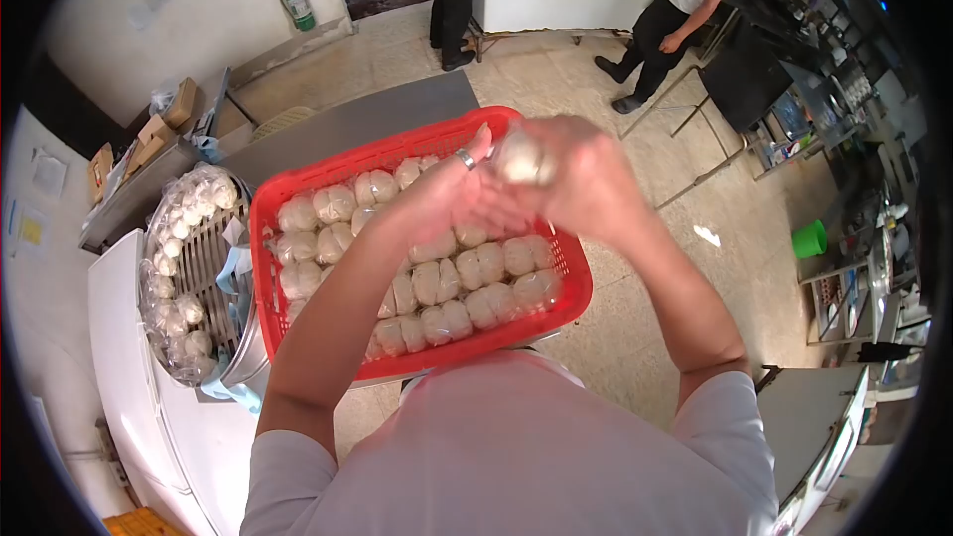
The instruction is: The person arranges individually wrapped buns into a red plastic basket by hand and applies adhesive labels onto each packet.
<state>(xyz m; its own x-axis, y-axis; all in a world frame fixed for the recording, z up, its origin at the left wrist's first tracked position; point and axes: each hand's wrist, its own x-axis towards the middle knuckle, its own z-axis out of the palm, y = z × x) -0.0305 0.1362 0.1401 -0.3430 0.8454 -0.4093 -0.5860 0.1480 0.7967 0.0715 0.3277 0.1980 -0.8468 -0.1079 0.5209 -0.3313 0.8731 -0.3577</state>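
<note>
Head view, left to right: bagged buns [169,248] on a slatted tray [213,283]; red basket [581,303] holding packed buns [435,281]; left hand [467,201], fingers spread, contact unclear; wrapped bun [524,159], above the basket; right hand [588,177], blurred, apparently grasping it. Step in hand: probably handling this bun. Next move calls for light, even finger pressure.

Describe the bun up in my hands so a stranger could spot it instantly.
Start from the red basket of wrapped buns. Near its far right corner, the left hand and right hand meet around one pale bun. Unlike the rows in the basket, this one is up between the hands.
</note>
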